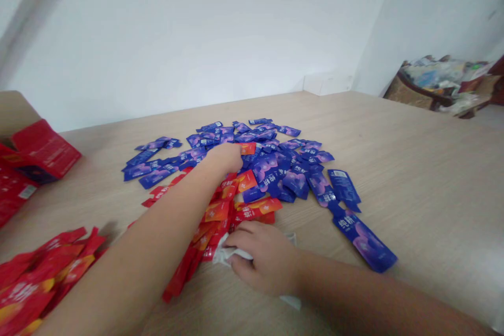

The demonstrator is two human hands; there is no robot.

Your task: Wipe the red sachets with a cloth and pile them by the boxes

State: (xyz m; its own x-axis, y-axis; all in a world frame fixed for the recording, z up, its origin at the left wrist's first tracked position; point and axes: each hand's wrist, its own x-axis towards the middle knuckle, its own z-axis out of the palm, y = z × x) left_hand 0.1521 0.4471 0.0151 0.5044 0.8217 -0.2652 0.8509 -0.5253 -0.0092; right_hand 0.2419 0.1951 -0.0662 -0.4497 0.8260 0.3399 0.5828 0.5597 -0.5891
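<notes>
We pinch crumpled white material (pixel 223 254) lower centre in our right hand (pixel 265 257), likely steadying it, as our left hand (pixel 226 158), grip hidden, reaches among flat, glossy blue-purple sachets (pixel 266 169) mid-frame.

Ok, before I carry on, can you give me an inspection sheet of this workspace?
Surface: pale wood-look table, no spill seen.
Job's things: loose pile of blue-purple packets; red-orange packets heaped against its near side; second red heap at lower left.
Clutter: red carton with raised flap at the left edge.
Grippers: bare hands; left hand at the blue-purple pile beside a red-orange packet, grip unclear; right hand pinching crumpled whitish plastic.
Cables: nothing seen.
Surroundings: white wall behind; small white box against it; piled items at far right, too blurred to identify.
</notes>
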